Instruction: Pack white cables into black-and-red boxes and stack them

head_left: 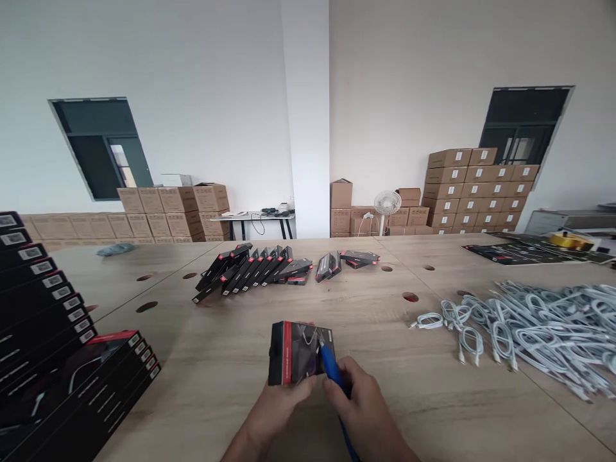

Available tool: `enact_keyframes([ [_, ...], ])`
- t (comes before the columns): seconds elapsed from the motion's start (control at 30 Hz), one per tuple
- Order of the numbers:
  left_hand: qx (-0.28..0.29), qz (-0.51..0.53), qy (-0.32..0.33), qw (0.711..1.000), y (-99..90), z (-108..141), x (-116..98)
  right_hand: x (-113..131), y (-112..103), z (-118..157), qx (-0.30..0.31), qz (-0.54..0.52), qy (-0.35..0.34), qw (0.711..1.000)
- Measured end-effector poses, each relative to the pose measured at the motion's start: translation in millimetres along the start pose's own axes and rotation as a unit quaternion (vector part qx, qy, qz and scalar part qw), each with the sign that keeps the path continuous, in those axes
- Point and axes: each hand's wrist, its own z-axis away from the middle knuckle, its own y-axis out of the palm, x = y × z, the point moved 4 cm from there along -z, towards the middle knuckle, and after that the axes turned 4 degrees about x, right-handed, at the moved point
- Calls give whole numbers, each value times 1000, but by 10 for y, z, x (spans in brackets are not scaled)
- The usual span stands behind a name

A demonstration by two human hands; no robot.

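My left hand (282, 404) is closed around the lower edge of a small black box (301, 356) with a red stripe, tilted up above the table. My right hand (359, 394) grips a long, slim blue-handled tool (333, 369). Its narrow tip meets or overlaps the box's printed face near the upper right; contact is unclear, and the exact kind of tool does not show. Part of the handle sticks out below my right palm. Fingers behind the box are mostly hidden.
Several similar black boxes (257, 269) lean in a row farther back, with a few more (330, 266) beside them. Tall stacks of black boxes (43, 321) stand at left. Coiled white cables (539, 327) pile up at right, near flat printed sheets (520, 250). The wooden table (216, 359) has round holes.
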Motion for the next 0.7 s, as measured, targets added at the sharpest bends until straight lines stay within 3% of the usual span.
enact_keyframes([
  [0.1,14,-91,49,995,32,41,-5,-200,-209,-195,-93,53,44,993],
  [0.17,29,-40,57,997,63,25,-2,-358,-390,-286,-114,97,65,987],
  [0.33,97,82,-12,992,160,-64,-33,-601,-723,-266,-119,217,83,965],
  [0.43,74,104,-48,991,153,-77,-20,-556,-813,-227,-128,258,84,954],
  [0.57,13,120,-74,990,179,-69,65,-268,-710,-199,-82,223,19,971],
  [0.7,62,160,-151,974,372,-48,208,4,-420,-113,6,106,-77,991],
])
